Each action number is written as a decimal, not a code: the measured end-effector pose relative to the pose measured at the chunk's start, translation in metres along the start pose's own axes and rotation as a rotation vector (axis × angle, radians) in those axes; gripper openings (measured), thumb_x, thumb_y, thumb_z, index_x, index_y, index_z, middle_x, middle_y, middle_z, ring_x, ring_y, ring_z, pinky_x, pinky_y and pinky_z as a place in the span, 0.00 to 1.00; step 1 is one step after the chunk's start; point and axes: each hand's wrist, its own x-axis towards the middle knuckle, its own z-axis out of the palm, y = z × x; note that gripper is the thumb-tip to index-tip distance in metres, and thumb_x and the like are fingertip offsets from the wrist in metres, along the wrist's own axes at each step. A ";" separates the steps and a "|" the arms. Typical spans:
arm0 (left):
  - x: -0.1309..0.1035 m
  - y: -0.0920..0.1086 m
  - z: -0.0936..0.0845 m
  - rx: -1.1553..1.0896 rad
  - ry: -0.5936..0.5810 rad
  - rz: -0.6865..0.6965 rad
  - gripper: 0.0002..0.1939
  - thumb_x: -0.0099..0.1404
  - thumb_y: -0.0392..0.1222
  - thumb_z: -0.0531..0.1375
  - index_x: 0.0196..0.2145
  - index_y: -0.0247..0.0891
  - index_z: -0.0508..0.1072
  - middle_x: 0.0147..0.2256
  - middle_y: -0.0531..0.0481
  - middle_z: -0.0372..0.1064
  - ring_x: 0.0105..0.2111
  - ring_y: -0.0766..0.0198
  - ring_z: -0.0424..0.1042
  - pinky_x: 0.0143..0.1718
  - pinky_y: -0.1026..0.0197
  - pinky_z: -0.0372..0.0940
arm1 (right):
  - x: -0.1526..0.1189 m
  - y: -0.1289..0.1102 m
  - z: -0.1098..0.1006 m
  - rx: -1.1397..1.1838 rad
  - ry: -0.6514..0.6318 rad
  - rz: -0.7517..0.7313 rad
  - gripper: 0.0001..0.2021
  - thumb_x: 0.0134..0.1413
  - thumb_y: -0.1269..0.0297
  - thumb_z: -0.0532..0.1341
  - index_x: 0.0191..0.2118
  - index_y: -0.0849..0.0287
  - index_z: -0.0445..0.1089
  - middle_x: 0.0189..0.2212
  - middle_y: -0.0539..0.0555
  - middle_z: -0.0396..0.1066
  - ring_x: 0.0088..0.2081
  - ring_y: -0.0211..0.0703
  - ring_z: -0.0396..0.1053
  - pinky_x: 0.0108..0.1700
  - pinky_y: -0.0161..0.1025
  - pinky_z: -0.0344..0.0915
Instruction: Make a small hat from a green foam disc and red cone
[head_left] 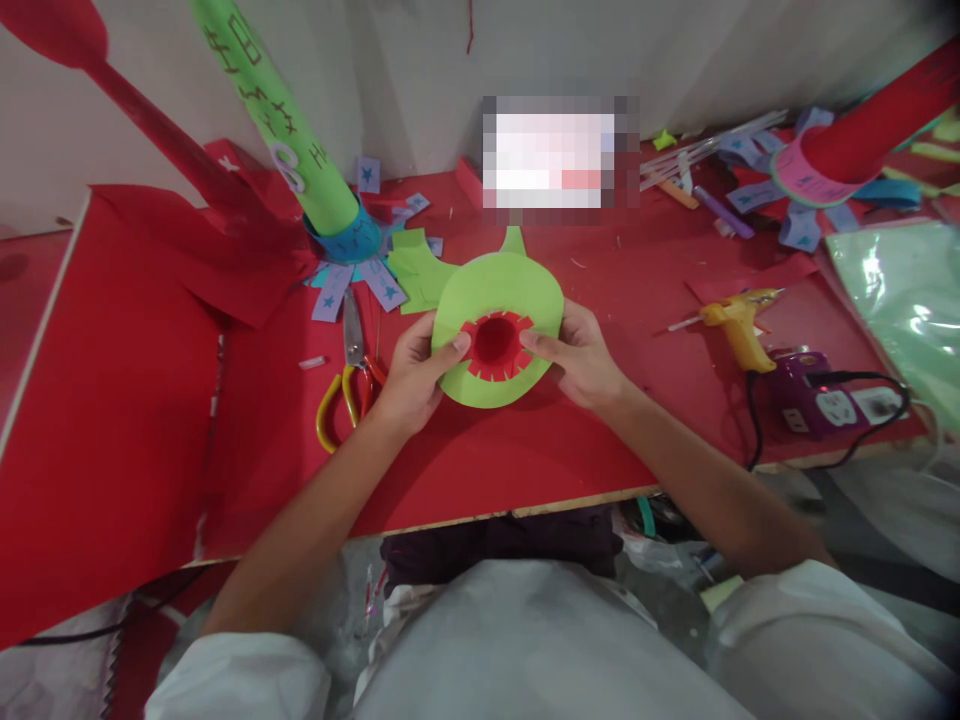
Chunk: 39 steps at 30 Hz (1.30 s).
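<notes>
Both hands grip a light green paper ring [491,278] above the red table, one at either side. A red paper tube [498,342] shows in its central hole, with cut tabs folded outward over the green paper. My left hand [420,372] has its thumb on the front by the left tabs; its fingers go behind the ring. My right hand [583,355] mirrors it, thumb at the right tabs. The undersides of the ring and tube are hidden. Scissors [349,385] with yellow handles lie left of my left hand, beside a red-handled tool [367,378].
A green lettered tube [300,150] with a blue base stands at back left, near green paper scraps [416,268]. At right are a yellow glue gun [742,325], a purple power socket block [810,395] and a red tube [885,120]. A red board [112,400] fills the left.
</notes>
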 end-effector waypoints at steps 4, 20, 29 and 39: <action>0.000 0.000 0.000 -0.015 -0.008 -0.003 0.26 0.56 0.57 0.80 0.48 0.47 0.81 0.44 0.51 0.85 0.42 0.55 0.85 0.46 0.54 0.82 | 0.000 0.000 0.000 0.031 -0.005 -0.007 0.24 0.44 0.45 0.82 0.44 0.48 0.80 0.43 0.50 0.86 0.48 0.53 0.83 0.61 0.57 0.79; 0.000 0.001 0.001 -0.061 -0.005 0.017 0.22 0.56 0.54 0.80 0.46 0.47 0.84 0.42 0.52 0.86 0.40 0.57 0.86 0.48 0.55 0.82 | 0.000 -0.002 0.001 0.089 -0.018 -0.004 0.23 0.46 0.51 0.82 0.47 0.47 0.81 0.44 0.49 0.86 0.49 0.52 0.83 0.60 0.54 0.79; -0.001 0.000 -0.001 -0.047 -0.007 0.003 0.24 0.57 0.55 0.80 0.48 0.46 0.82 0.43 0.52 0.85 0.42 0.56 0.85 0.44 0.56 0.81 | -0.001 -0.002 0.002 0.081 -0.004 -0.017 0.22 0.47 0.50 0.82 0.46 0.48 0.81 0.44 0.50 0.86 0.49 0.53 0.83 0.60 0.55 0.79; -0.002 0.002 0.001 -0.050 0.009 -0.003 0.24 0.56 0.55 0.81 0.47 0.46 0.83 0.41 0.53 0.85 0.40 0.58 0.85 0.44 0.57 0.80 | 0.000 -0.003 0.002 0.042 0.012 0.009 0.25 0.46 0.45 0.81 0.47 0.48 0.80 0.45 0.51 0.86 0.50 0.54 0.83 0.60 0.56 0.81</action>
